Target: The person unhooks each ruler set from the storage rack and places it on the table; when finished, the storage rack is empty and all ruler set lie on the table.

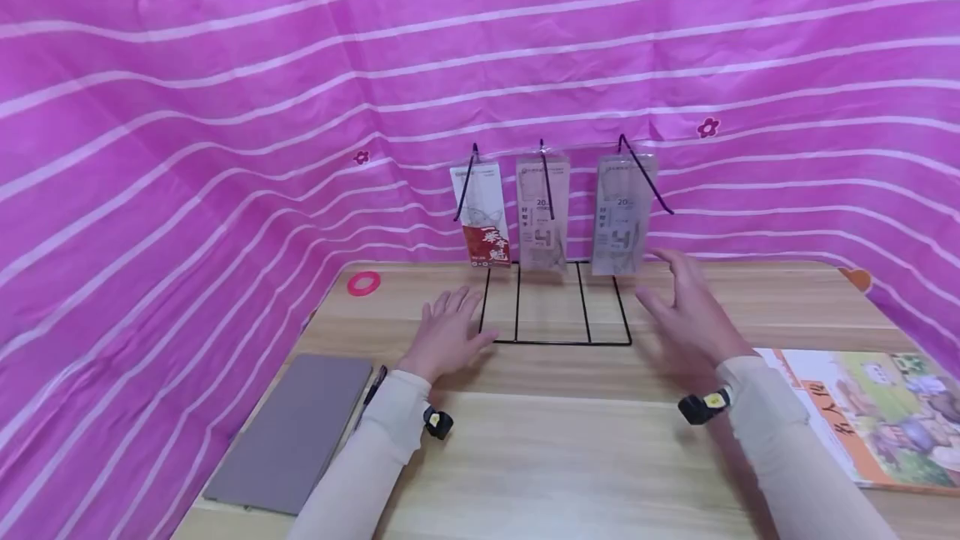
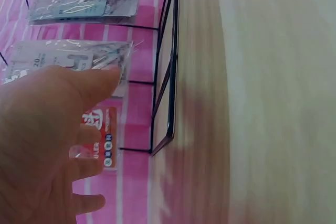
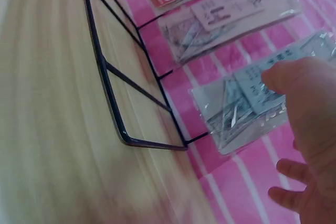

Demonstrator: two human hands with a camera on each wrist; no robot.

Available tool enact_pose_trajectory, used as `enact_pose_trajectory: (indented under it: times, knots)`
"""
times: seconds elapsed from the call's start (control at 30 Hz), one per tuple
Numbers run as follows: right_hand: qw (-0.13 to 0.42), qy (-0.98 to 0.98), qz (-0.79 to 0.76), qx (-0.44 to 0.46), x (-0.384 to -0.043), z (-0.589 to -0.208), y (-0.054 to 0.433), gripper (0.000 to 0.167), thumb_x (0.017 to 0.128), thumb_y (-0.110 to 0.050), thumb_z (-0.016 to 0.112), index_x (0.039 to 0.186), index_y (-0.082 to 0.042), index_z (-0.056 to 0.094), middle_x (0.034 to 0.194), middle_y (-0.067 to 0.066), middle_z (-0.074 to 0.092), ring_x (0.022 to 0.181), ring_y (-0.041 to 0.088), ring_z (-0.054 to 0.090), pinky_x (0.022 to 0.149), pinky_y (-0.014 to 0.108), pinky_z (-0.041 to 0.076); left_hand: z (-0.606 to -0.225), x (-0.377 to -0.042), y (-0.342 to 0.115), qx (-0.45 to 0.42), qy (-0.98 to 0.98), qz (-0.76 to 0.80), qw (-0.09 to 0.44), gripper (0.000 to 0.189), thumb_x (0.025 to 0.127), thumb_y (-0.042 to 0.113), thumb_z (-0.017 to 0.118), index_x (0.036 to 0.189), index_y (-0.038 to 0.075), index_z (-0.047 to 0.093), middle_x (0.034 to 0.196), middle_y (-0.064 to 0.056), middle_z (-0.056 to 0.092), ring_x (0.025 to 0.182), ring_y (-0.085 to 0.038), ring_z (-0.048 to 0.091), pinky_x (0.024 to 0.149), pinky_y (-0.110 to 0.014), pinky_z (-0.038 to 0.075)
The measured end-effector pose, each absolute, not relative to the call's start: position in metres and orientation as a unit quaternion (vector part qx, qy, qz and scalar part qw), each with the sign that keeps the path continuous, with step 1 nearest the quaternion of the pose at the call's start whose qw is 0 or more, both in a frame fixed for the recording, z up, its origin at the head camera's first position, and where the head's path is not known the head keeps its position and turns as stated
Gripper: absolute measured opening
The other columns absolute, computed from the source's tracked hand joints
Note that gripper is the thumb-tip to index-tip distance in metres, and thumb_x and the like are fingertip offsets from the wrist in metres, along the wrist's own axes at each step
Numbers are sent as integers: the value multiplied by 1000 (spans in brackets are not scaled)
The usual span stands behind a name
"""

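A black wire rack (image 1: 555,343) stands on the table, with three flat packets hanging from its hooks. The left packet (image 1: 480,211) is white and red, the middle packet (image 1: 534,211) pinkish, the right packet (image 1: 622,215) grey-green; the last two are in clear plastic. My left hand (image 1: 448,332) is spread beside the left side of the rack's base; whether it touches the wire I cannot tell. My right hand (image 1: 693,311) is near the lower right of the grey-green packet, thumb and fingers apart, holding nothing. In the right wrist view, the thumb (image 3: 283,77) overlaps that packet.
A grey flat folder or laptop (image 1: 300,432) lies at the left, with a dark pen (image 1: 375,386) beside it. A pink ring (image 1: 363,283) sits at the back left. An illustrated book (image 1: 877,415) lies at the right. Pink striped cloth (image 1: 225,107) hangs behind.
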State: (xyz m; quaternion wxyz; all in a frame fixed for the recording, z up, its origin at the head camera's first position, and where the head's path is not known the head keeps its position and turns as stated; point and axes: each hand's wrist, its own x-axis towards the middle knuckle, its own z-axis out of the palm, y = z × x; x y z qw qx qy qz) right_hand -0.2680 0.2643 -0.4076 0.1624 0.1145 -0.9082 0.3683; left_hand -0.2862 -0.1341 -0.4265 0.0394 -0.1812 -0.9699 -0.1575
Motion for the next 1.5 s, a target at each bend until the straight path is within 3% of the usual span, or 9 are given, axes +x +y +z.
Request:
enact_pose_trajectory:
  times: [0.23,0.5,0.8,0.87,0.97,1.03,1.1,1.3,1.5]
  knots:
    - [186,-892,391,130,-294,-405,252,66,103,-21,68,158,-4,37,163,28,32,150,51,34,120,75,30,-443,-288,-134,-174,-968,-181,7,84,100,57,63,162,6,39,172,-17,30,159,-48,24,125,-77,15]
    - [192,-876,429,113,-303,-399,251,61,104,-18,66,158,-8,41,165,27,27,146,52,37,112,74,40,-450,-286,-129,-178,-966,-186,-35,77,99,61,62,156,10,50,173,-14,30,161,-47,19,127,-75,10]
    - [230,-872,425,81,-308,-398,248,52,101,-9,67,150,-3,51,147,29,43,135,51,49,107,70,47,-450,-284,-122,-189,-962,-194,-37,74,98,59,65,152,8,54,171,-16,34,159,-49,23,125,-77,12]
    - [253,-868,420,82,-309,-397,243,45,101,-6,67,144,0,55,139,29,48,128,49,55,103,64,52,-450,-284,-122,-187,-962,-194,-33,74,99,59,65,152,9,54,170,-16,35,159,-48,23,125,-77,13]
    - [282,-856,424,90,-310,-395,238,35,100,-1,66,135,3,59,127,27,53,110,42,64,93,40,59,-450,-285,-123,-183,-963,-194,-30,73,99,58,64,152,10,54,169,-15,37,159,-48,24,125,-77,14]
    - [291,-851,426,93,-309,-393,236,31,101,1,64,132,1,61,121,24,56,100,34,65,83,24,56,-449,-287,-125,-179,-964,-196,-29,73,99,58,65,152,10,54,169,-16,37,159,-47,23,125,-77,13]
    - [287,-850,432,93,-306,-391,235,32,102,1,62,133,-2,62,116,21,59,93,27,64,75,15,51,-448,-288,-126,-175,-964,-196,-30,73,99,59,65,153,11,54,169,-15,37,159,-47,22,125,-77,13]
    - [244,-860,439,91,-286,-381,243,46,105,-6,60,150,-14,56,105,22,70,82,16,61,66,20,54,-448,-296,-130,-161,-967,-195,-24,74,96,61,67,151,12,56,169,-16,38,159,-48,22,126,-76,12]
    - [227,-860,443,116,-259,-373,252,48,105,-5,61,152,-10,54,110,25,72,80,11,62,65,21,52,-448,-302,-133,-154,-969,-189,-25,75,95,62,67,151,13,57,169,-17,38,159,-49,21,126,-76,11]
